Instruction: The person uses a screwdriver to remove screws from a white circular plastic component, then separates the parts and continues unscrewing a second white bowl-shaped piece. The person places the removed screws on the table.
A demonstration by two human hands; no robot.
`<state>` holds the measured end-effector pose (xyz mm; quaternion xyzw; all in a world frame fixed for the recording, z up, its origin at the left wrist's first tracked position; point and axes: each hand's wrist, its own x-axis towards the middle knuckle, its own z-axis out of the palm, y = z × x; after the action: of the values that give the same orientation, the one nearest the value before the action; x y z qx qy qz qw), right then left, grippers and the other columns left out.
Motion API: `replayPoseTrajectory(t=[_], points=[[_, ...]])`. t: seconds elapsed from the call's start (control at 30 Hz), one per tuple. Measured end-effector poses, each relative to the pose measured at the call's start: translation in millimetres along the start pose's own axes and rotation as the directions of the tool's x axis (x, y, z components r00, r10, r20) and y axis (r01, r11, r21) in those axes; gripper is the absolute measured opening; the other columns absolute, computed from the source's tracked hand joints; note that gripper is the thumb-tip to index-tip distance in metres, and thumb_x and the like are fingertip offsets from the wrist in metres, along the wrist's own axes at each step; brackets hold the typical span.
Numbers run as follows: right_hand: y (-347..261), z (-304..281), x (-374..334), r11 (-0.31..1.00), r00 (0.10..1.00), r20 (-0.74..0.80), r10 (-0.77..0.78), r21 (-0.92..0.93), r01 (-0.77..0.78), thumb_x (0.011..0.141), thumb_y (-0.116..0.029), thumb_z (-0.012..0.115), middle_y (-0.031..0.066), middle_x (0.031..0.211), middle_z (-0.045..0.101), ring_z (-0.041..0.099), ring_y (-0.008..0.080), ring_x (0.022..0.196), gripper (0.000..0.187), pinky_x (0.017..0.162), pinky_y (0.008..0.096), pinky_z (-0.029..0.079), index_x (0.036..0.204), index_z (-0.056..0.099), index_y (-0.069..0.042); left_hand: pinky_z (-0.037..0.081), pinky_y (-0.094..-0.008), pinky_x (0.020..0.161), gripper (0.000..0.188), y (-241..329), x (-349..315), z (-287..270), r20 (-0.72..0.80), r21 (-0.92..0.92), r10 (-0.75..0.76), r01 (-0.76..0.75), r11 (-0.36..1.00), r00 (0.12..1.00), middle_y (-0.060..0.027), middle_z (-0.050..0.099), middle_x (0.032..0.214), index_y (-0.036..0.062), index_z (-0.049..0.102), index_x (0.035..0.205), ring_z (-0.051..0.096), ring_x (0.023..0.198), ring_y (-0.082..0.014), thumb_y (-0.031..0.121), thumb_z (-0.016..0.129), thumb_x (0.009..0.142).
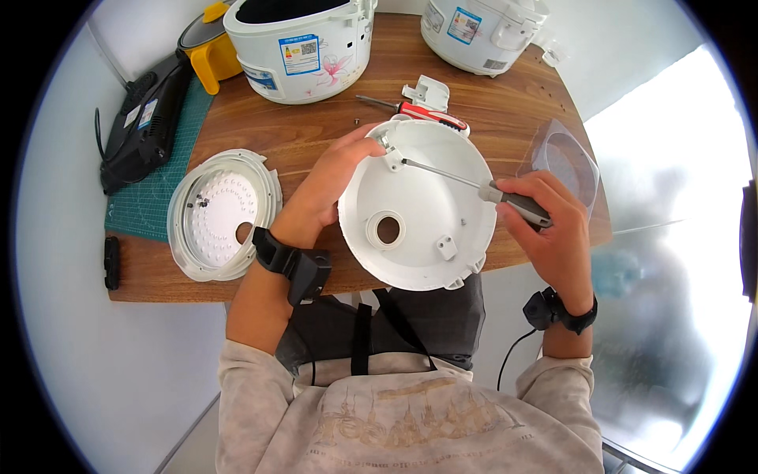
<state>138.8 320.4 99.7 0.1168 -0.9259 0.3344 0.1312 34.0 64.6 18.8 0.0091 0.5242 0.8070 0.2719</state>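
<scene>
A round white plastic cooker lid shell (418, 229) lies inner side up at the table's near edge, with a round hole near its middle. My left hand (332, 178) grips its upper left rim, fingers by a small white bracket (392, 158). My right hand (545, 221) is shut on the grey handle of a screwdriver (474, 186). Its thin shaft reaches left across the shell, with the tip at that bracket.
A white perforated inner lid ring (221, 213) lies to the left. Two white rice cookers (304, 43) (482, 28) stand at the back, beside a yellow cup (213, 55). A red-handled screwdriver (418, 110), a clear plastic dish (564, 162) and a black device on a green mat (146, 118) are nearby.
</scene>
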Motion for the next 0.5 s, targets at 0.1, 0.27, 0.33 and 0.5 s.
replayPoseTrajectory(t=[0.1,0.27,0.33,0.5], points=[[-19.5,-1.7,5.9,0.999,0.999,0.024,-0.046,-0.023,0.047,0.084,-0.006,0.077,0.0077,0.094,0.067,0.066,0.0224,0.076,0.019,0.069,0.0316,0.054,0.102,0.074,-0.004,0.057,-0.0323,0.087,0.051,-1.9,0.5,-1.0,0.003,0.009,0.005,-0.005,1.000,1.000,-0.0103,0.067,0.118,0.0038,0.053,0.142,0.068,0.104,-0.0187,0.014,0.053,0.092],[-41.1,-4.3,18.4,0.989,0.988,0.052,-0.145,-0.026,0.146,0.084,-0.011,0.078,0.0090,0.094,0.068,0.066,0.0238,0.072,0.021,0.066,0.0326,0.054,0.102,0.073,-0.002,0.056,-0.0332,0.090,0.052,1.9,-2.3,0.8,0.014,0.047,0.007,-0.008,0.999,1.000,-0.0107,0.066,0.121,0.0045,0.051,0.144,0.068,0.105,-0.0195,0.013,0.053,0.092],[-41.1,-0.2,25.3,0.994,0.994,-0.020,-0.105,0.028,0.105,0.085,-0.014,0.078,0.0102,0.092,0.069,0.067,0.0248,0.072,0.021,0.064,0.0340,0.053,0.100,0.071,-0.002,0.055,-0.0335,0.093,0.053,1.0,-2.2,0.6,0.050,0.031,0.015,-0.017,0.999,0.999,-0.0112,0.064,0.127,0.0055,0.049,0.145,0.067,0.110,-0.0200,0.014,0.053,0.093],[-47.6,5.9,45.9,0.992,0.991,-0.088,-0.098,-0.082,0.091,0.086,-0.023,0.076,0.0119,0.082,0.071,0.068,0.0289,0.070,0.023,0.061,0.0376,0.052,0.094,0.068,-0.003,0.055,-0.0346,0.094,0.050,-11.3,8.2,-4.5,0.082,-0.056,-0.018,0.023,0.998,0.996,-0.0122,0.063,0.128,0.0054,0.046,0.145,0.066,0.112,-0.0207,0.014,0.051,0.096]])
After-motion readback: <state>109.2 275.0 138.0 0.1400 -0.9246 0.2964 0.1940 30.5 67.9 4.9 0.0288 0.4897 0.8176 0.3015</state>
